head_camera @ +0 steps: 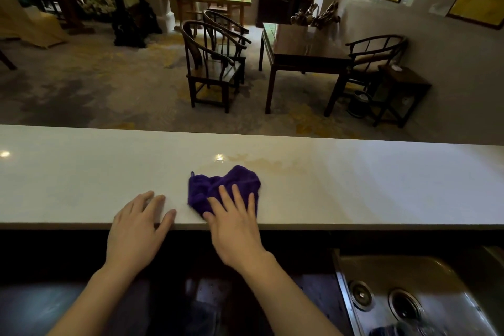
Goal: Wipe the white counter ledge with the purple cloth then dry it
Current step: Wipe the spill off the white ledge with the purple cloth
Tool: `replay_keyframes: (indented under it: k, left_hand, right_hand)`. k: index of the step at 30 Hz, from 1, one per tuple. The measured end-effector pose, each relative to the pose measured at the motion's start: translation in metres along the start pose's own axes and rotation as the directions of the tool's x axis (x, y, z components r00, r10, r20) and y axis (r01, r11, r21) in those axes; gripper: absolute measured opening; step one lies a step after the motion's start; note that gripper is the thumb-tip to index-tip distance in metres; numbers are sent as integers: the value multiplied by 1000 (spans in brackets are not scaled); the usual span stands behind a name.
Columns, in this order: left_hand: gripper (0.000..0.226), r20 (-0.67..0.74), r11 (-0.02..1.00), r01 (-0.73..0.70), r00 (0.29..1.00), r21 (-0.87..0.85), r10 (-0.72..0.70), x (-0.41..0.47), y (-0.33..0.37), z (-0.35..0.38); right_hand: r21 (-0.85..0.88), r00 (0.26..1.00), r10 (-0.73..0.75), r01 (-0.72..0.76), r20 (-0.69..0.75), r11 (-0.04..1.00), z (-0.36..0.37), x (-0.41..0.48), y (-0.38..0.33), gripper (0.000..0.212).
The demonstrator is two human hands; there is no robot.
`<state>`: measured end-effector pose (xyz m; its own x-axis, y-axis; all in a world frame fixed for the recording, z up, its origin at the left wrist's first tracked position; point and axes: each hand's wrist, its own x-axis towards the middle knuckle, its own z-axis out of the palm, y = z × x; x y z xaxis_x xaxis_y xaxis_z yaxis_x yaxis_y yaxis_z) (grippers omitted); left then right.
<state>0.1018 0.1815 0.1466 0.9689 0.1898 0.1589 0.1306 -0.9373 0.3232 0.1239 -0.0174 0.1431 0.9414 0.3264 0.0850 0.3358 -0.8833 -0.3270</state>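
white ledge [354,185], right hand [234,224] flat on purple cloth [218,188]

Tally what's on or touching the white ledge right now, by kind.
Purple cloth: 1, bunched, under the right hand
Hands: 2, left hand flat on the bare ledge, right hand pressing the cloth
Yellowish smear: 1, just beyond the cloth
Total: 4

The ledge [354,180] is white stone-like material, smooth and glossy, with light glints and a yellowish wet-looking smear at 12 o'clock from the cloth [218,185]. The cloth is purple, fuzzy, matt terry-like fabric, crumpled. At 4 o'clock the sink [409,281] is brushed metal, dully shiny. The chairs [212,68] beyond are dark polished wood; the carpet [81,90] looks matt.
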Motion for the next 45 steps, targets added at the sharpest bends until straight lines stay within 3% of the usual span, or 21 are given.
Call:
replay_keyframes:
  k: [7,15,26,34,45]
  left_hand:
    - [59,-7,1000,-22,1000,-2,22,-1,-1,0]
    - [46,-4,1000,-20,1000,5,20,1,-5,3]
    - [48,-5,1000,-22,1000,-10,22,2,-6,5]
    - [49,-10,1000,-22,1000,-11,22,3,-6,5]
    - [48,-11,1000,-16,1000,-7,16,4,-7,5]
  right_hand:
    - [-27,977,210,-211,-30,977,-35,-13,79,51]
    - [-7,921,384,-385,-69,923,-58,-14,148,53]
    - [30,859,512,-512,-15,859,-69,42,162,48]
    - [44,897,442,-442,11,896,-49,89,111,47]
    - [92,987,127,-136,100,986,-7,118,19,46]
